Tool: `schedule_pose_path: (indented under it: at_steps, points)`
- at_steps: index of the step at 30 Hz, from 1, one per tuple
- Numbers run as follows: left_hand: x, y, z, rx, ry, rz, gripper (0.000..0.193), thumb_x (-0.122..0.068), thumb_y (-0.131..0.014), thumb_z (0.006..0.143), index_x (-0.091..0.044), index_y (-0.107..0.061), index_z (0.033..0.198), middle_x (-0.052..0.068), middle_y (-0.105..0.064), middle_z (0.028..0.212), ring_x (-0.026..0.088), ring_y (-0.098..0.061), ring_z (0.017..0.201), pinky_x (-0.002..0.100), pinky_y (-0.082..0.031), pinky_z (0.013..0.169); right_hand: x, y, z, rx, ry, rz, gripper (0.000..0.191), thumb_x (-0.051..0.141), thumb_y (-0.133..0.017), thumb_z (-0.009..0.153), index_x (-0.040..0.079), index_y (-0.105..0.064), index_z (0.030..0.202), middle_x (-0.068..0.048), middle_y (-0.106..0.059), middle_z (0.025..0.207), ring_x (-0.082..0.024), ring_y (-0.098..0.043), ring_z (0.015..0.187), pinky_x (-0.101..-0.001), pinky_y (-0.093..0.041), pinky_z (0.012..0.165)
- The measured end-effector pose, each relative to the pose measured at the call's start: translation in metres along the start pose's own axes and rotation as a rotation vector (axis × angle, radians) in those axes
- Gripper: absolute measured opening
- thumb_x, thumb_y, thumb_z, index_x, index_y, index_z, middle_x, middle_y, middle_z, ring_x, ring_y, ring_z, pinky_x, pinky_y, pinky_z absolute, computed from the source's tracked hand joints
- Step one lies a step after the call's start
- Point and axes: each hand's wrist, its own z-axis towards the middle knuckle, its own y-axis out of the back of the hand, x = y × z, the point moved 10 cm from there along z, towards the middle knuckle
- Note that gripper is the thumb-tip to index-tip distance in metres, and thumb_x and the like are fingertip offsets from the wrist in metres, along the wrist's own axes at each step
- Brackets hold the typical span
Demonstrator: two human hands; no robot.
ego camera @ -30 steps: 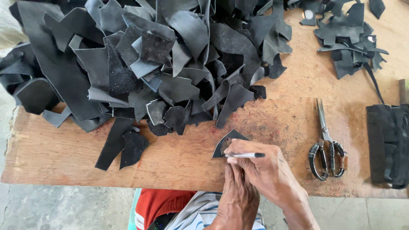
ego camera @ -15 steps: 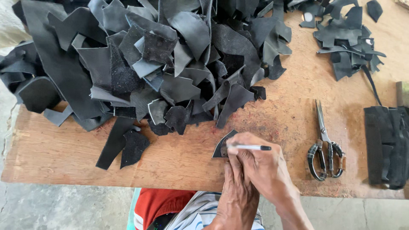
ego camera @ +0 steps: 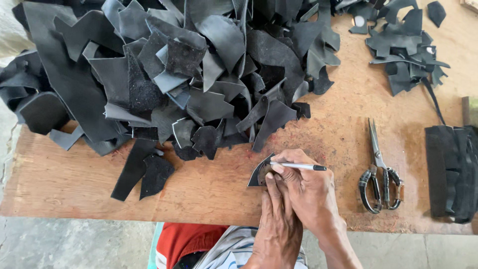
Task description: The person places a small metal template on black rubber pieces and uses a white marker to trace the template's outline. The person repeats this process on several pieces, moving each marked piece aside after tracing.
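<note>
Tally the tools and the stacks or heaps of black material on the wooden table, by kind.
Silver pen with black cap: 1
Metal scissors with black-wrapped handles: 1
Heaps of black leather offcuts: 2
Neat stack of black cut pieces: 1
Total: 5

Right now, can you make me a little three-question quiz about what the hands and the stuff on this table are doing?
1. True or false: the right hand holds a silver pen.
2. What lies just right of the hands on the wooden table? A) a hammer B) scissors C) a cup
3. What is the left hand pressing down?

Key
1. True: the pen lies across its fingers, black tip pointing right.
2. B: the scissors lie shut, blades pointing away from the person.
3. A small black leather piece, set apart from the big pile of black scraps.
</note>
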Motion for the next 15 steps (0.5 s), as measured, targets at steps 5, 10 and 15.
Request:
schedule_pose_path:
  at_steps: [5,10,15]
  points:
    - [0.0,0.002,-0.001,0.029,-0.009,0.001,0.07,-0.023,-0.049,0.092,0.02,-0.035,0.146,0.046,-0.033,0.146,0.064,-0.029,0.138,0.061,-0.031,0.11,0.006,-0.001,0.001,-0.011,0.033,-0.021,0.011,0.008,-0.068,0.093,0.003,-0.072,0.102,-0.006,-0.077,0.093,-0.014,-0.077,0.082,-0.0275,-0.059,0.071]
    - [-0.004,-0.007,-0.003,0.121,-0.068,-0.079,0.069,-0.022,-0.052,0.088,0.019,-0.036,0.142,0.046,-0.029,0.149,0.065,-0.025,0.138,0.063,-0.029,0.107,0.009,-0.005,-0.002,0.097,0.053,-0.086,0.013,0.013,-0.07,0.091,0.006,-0.074,0.102,-0.004,-0.079,0.094,-0.014,-0.079,0.083,-0.0271,-0.06,0.069]
    - [0.001,-0.004,-0.002,0.08,-0.04,-0.115,0.067,-0.021,-0.053,0.086,0.02,-0.042,0.138,0.043,-0.033,0.146,0.062,-0.028,0.138,0.063,-0.028,0.108,0.018,-0.009,0.001,0.123,0.192,-0.098,0.012,0.013,-0.069,0.092,0.007,-0.073,0.101,-0.002,-0.079,0.101,-0.013,-0.078,0.085,-0.0254,-0.06,0.067]
